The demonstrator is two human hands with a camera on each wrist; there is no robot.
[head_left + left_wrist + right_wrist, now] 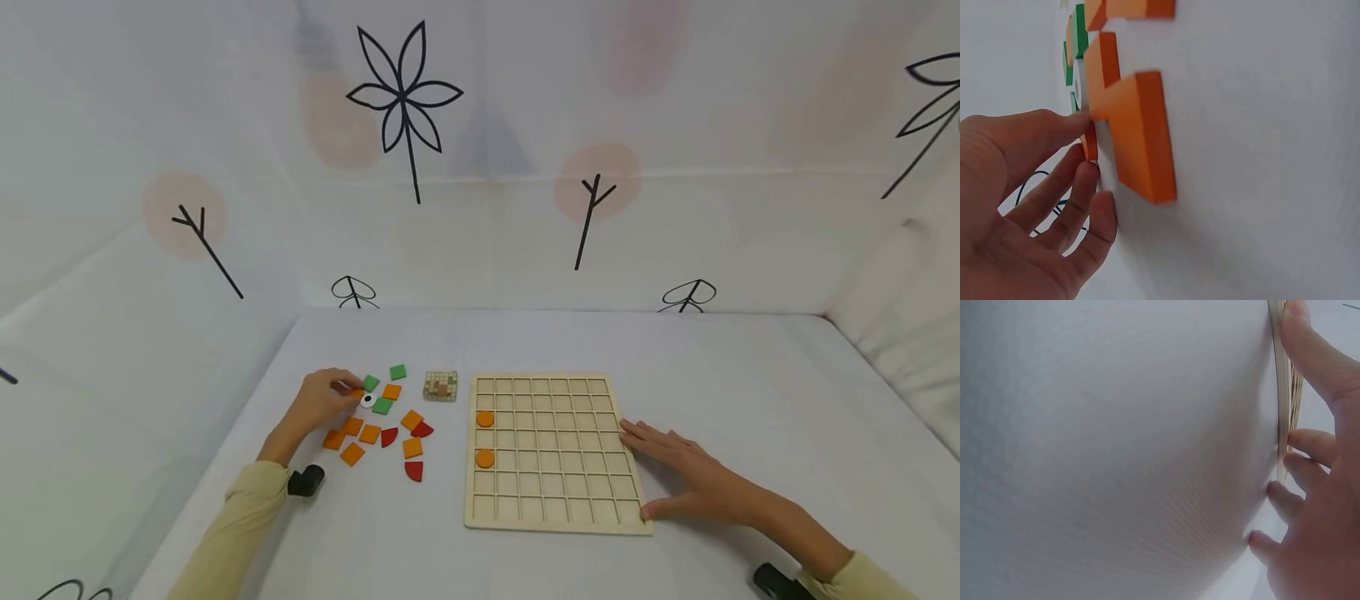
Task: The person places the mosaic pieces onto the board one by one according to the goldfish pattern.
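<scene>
My left hand (pixel 324 398) is at the far left group of pieces. Its thumb and fingers pinch a small orange piece (pixel 1090 144), partly hidden by the thumb. Close beside the fingertips lie a white disc with a black centre (pixel 367 401) and a green square tile (pixel 371 383). My right hand (pixel 693 479) rests with spread fingers along the right edge of a pale wooden grid board (pixel 558 530); thumb and fingertips touch its rim (pixel 1282 394). Two orange round pieces (pixel 485 419) sit in the board's leftmost column, with one cell between them.
Several orange square tiles (pixel 352 454), red quarter-circle pieces (pixel 414 472) and more green tiles (pixel 397 372) lie loose left of the board. A small patterned card (pixel 440 387) lies near the board's upper left corner. White cloth (pixel 720 358) covers the table.
</scene>
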